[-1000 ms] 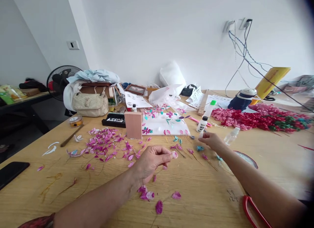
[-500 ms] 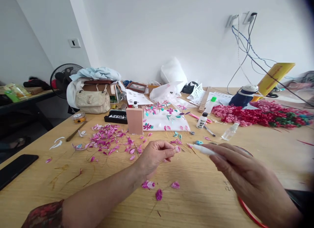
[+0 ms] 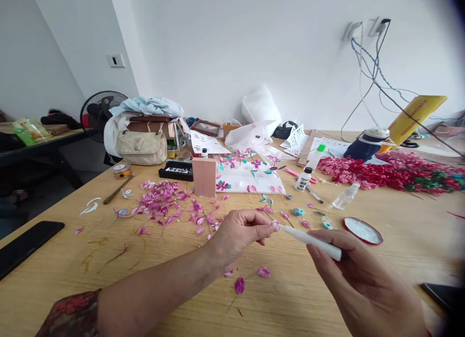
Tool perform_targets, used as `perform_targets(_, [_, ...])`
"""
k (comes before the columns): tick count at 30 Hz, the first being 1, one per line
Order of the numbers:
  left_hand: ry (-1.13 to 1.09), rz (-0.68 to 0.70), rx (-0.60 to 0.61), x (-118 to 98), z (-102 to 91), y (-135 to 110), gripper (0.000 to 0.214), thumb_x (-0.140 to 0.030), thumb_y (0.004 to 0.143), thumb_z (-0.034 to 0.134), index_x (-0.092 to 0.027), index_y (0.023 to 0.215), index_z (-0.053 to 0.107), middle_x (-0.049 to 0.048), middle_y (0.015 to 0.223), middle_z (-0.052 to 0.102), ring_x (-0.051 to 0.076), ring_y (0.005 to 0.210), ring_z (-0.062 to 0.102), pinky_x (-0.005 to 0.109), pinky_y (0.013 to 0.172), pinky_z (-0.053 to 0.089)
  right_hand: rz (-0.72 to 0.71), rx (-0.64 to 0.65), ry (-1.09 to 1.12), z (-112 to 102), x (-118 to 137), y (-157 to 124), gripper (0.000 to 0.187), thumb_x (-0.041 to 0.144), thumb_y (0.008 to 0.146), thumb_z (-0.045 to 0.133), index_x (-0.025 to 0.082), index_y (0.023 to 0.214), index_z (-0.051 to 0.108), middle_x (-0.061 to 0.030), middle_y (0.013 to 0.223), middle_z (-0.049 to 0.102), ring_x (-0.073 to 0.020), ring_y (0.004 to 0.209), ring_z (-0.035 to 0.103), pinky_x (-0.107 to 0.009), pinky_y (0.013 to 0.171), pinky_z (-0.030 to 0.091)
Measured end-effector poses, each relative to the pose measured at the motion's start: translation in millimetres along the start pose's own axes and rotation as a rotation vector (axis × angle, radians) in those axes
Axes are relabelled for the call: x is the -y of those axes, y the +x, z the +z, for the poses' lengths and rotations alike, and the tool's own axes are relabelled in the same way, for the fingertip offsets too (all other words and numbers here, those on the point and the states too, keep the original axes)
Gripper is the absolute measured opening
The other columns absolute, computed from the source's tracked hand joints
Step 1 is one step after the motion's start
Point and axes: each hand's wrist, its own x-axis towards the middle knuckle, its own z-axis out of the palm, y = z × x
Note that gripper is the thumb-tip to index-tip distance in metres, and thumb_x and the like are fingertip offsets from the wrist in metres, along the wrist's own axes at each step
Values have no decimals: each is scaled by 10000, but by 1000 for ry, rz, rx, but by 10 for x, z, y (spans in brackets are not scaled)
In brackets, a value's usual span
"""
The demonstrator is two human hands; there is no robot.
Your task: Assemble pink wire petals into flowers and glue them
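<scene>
My left hand (image 3: 249,233) is closed in a pinch on a small pink petal (image 3: 276,226), mostly hidden by the fingertips. My right hand (image 3: 363,274) grips a slim white pen-shaped tube (image 3: 316,242) between thumb and fingers. The tube's tapered tip points left and sits right at the petal; whether it touches I cannot tell. A dark pink petal flower (image 3: 239,285) and a lighter pink one (image 3: 264,272) lie on the table below the hands. Beyond them are pink petals on wires and a teal thread spool (image 3: 299,211).
A heap of magenta petals (image 3: 160,204) spreads left of a pink upright block (image 3: 204,177). A red-rimmed round dish (image 3: 362,230) lies near my right hand. Behind stand a black-capped bottle (image 3: 303,179) and a clear spray bottle (image 3: 346,196). A phone (image 3: 31,245) lies at the left.
The white tube's tip has come from a gap away to right beside the petal, and my right hand has turned. The view has shifted slightly, uncovering the red-rimmed dish.
</scene>
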Motion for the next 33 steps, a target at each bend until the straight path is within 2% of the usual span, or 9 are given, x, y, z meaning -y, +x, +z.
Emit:
perform_targets(9, [-9, 3, 15, -20, 18, -15, 169, -299, 640, 673, -142, 596, 624, -19, 572, 518, 72, 550, 423, 211, 560, 354, -139, -22, -100, 0, 49, 18, 69, 275, 785, 523, 247, 838, 557, -10, 690, 593, -150, 568, 544, -269, 540, 416])
perform_targets(19, [-12, -14, -2, 11, 34, -13, 178, -311, 621, 686, -146, 592, 627, -23, 558, 506, 75, 547, 418, 218, 565, 348, -145, -33, -136, 38, 79, 15, 53, 281, 799, 495, 258, 813, 541, -7, 679, 590, -151, 567, 536, -270, 547, 406])
perform_targets(26, [-37, -24, 3, -1, 45, -13, 156, -284, 624, 681, -143, 584, 628, -28, 538, 494, 72, 540, 411, 214, 549, 341, -311, -12, -217, 22, 36, 26, 73, 205, 803, 495, 249, 859, 513, -12, 711, 588, -138, 560, 544, -250, 513, 401])
perform_targets(33, [-4, -3, -3, 0, 44, -6, 168, -287, 650, 670, -140, 583, 625, -26, 544, 496, 71, 549, 413, 212, 549, 345, -328, -9, -309, -28, 43, -4, 77, 197, 797, 502, 240, 861, 503, -11, 695, 585, -129, 525, 536, -235, 469, 390])
